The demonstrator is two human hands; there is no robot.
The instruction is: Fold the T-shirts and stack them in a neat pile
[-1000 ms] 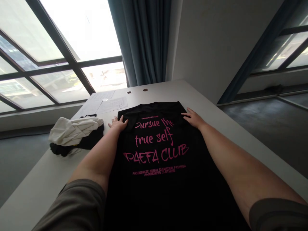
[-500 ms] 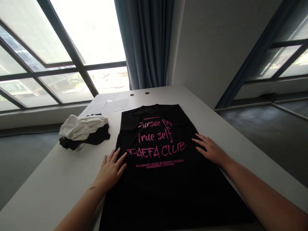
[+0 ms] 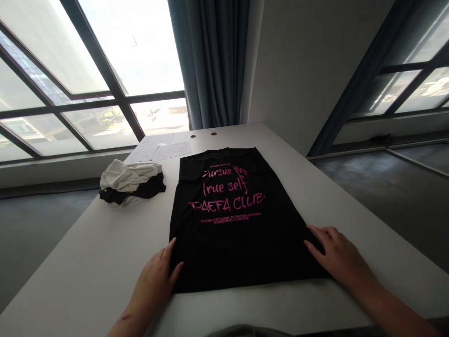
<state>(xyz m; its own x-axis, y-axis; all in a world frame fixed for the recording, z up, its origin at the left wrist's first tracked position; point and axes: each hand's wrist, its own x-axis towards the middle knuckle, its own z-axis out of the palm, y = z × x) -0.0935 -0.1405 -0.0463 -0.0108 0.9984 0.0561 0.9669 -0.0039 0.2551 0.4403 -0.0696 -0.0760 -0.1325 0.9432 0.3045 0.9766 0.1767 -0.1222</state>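
Observation:
A black T-shirt with pink lettering lies flat on the white table, its sides folded under so that it forms a long panel. Its straight lower edge faces me. My left hand rests at the lower left edge, thumb and fingers apart, fingertips touching the cloth. At the lower right edge, my right hand touches the fabric with its fingers spread. Neither hand grips the cloth firmly.
A crumpled heap of white and black clothes lies on the table's left side. Behind it are printed paper sheets. Two round holes pierce the far end of the table. A blue curtain hangs by the windows.
Both hands have slid down the shirt's sides toward me, from beside the lettering to near the bottom edge. The view has shifted, and the shirt's whole lower edge now shows.

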